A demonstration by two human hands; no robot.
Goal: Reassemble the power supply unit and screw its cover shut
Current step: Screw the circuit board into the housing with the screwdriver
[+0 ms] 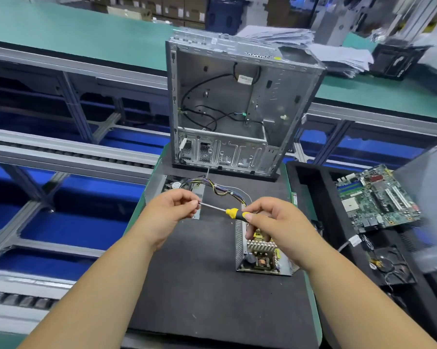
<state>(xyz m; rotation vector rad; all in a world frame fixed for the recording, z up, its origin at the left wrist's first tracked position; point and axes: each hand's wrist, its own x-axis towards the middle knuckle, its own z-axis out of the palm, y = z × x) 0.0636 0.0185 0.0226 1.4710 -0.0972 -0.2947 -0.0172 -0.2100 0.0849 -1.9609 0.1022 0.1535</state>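
- Right hand (pixel 275 222): fingers and thumb curled round the black part of the handle of a screwdriver (pixel 231 212), whose yellow collar shows just beyond the thumb.
- Screwdriver: held nearly level between the two hands, metal shaft pointing toward the left hand.
- Left hand (pixel 173 210): fingertips pinched together at the tip of the shaft; whether a screw sits between them is too small to tell.
- Power supply unit (pixel 260 255): directly beneath the right hand, lying open on a dark mat (pixel 199 285); a finned heat sink, a coil and other parts show inside its metal tray.
- Cover (pixel 177 190): a grey metal shell with a fan, lying on the mat just beyond the left hand, apart from the open unit.
- Bundle of wires (pixel 220 188): yellow, black and purple, arching from the cover, beyond the fingertips, toward the unit under the right hand.
- Computer case (pixel 237 109): bare metal, standing open well beyond both hands, with loose black cables inside.
- Circuit board (pixel 376 197): green, resting tilted in a black tray (pixel 313 197) to the right of the right hand.
- Stack of grey sheets (pixel 338 51): far beyond the right hand, behind the case on a green bench (pixel 73 28).
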